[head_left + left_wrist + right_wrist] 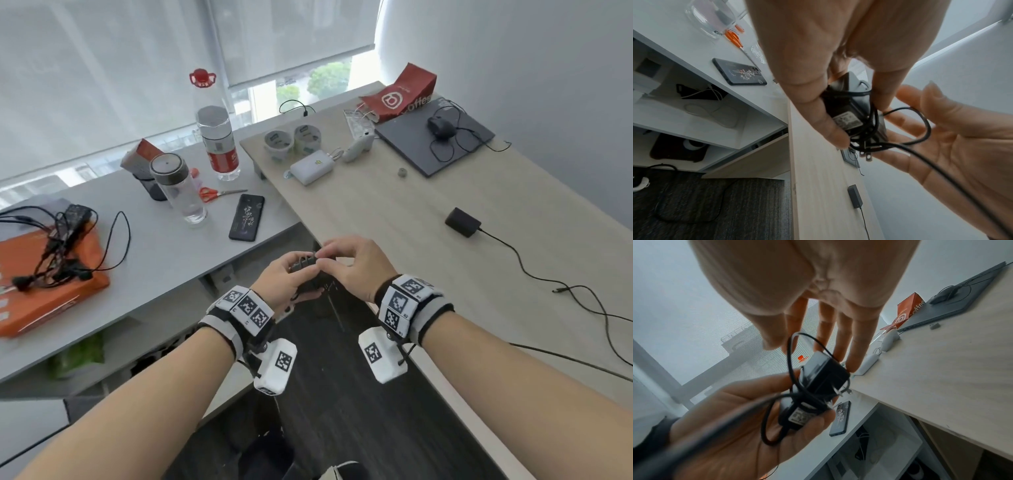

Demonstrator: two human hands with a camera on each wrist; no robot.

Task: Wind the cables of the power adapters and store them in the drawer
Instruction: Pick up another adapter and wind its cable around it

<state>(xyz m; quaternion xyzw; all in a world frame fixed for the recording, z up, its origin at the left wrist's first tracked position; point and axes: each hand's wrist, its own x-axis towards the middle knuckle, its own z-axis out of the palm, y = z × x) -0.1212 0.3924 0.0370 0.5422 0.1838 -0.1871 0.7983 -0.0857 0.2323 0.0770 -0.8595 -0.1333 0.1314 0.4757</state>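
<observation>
In the head view both hands meet over the gap between the two desks. My left hand [289, 275] grips a small black power adapter [303, 263] with cable turns around its body. The left wrist view shows the adapter [846, 112] held between thumb and fingers, its plug prongs pointing down. My right hand [323, 260] pinches the black cable [790, 353] at the top of the adapter [824, 374]; a loose loop [927, 126] lies across its fingers. A second black adapter [462, 222] lies on the wooden desk [394, 212], its cable [527, 270] trailing unwound to the right.
The grey desk [164, 246] on the left carries a phone [246, 217], scissors [219, 193], bottles and an orange box [51, 274] under tangled black cables. A laptop with a mouse [440, 127], a power bank [311, 167] and a red bag stand far on the wooden desk. Open shelves [701, 113] sit under the grey desk.
</observation>
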